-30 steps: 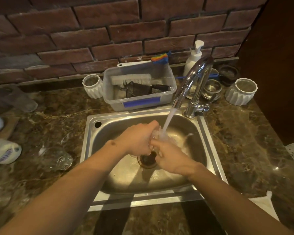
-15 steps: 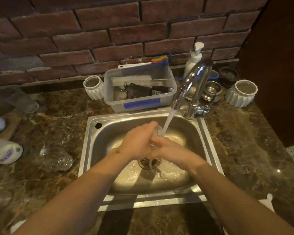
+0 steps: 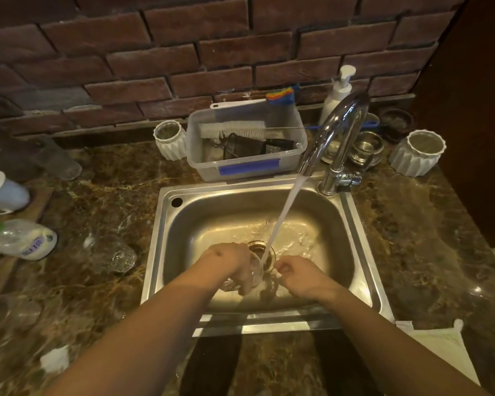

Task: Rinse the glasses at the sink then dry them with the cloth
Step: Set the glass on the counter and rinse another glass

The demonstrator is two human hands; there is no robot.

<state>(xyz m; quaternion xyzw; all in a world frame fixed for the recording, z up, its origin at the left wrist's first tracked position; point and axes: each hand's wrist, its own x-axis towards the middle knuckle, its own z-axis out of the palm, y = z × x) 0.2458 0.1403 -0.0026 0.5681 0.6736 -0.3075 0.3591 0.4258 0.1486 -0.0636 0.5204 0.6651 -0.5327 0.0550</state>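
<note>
Taking the steel sink [image 3: 352, 224] as the landmark and reading leftward first: far to its left, at the picture's edge, a white cup [image 3: 3, 192] lies tipped on its side, and below it a clear plastic bottle [image 3: 20, 241] with a green cap also lies flat. Closer to the sink, on the marble counter [image 3: 103, 195], a clear glass [image 3: 113, 257] rests on its side just beside the left rim.

Behind the sink stands a clear plastic tub [image 3: 246, 147] holding a white brush and dark utensils, with a white ribbed pot [image 3: 170, 140] on its left.

Over the basin, near the drain, the left hand [image 3: 232, 262] is wrapped round a clear glass tumbler [image 3: 255, 277] — fingers curled on its wall, mouth tilted up toward the stream of water [image 3: 283, 218]. The stream lands at the tumbler's rim. The right hand [image 3: 300, 274] is loosely curled just beside the tumbler; whether its fingertips touch the glass cannot be told.

At the sink's back right corner rises the chrome tap [image 3: 337, 144], with a white soap pump [image 3: 339, 92] behind it and another ribbed pot [image 3: 417, 152] further right. Off the sink's front right corner lies a white cloth [image 3: 437, 347].
</note>
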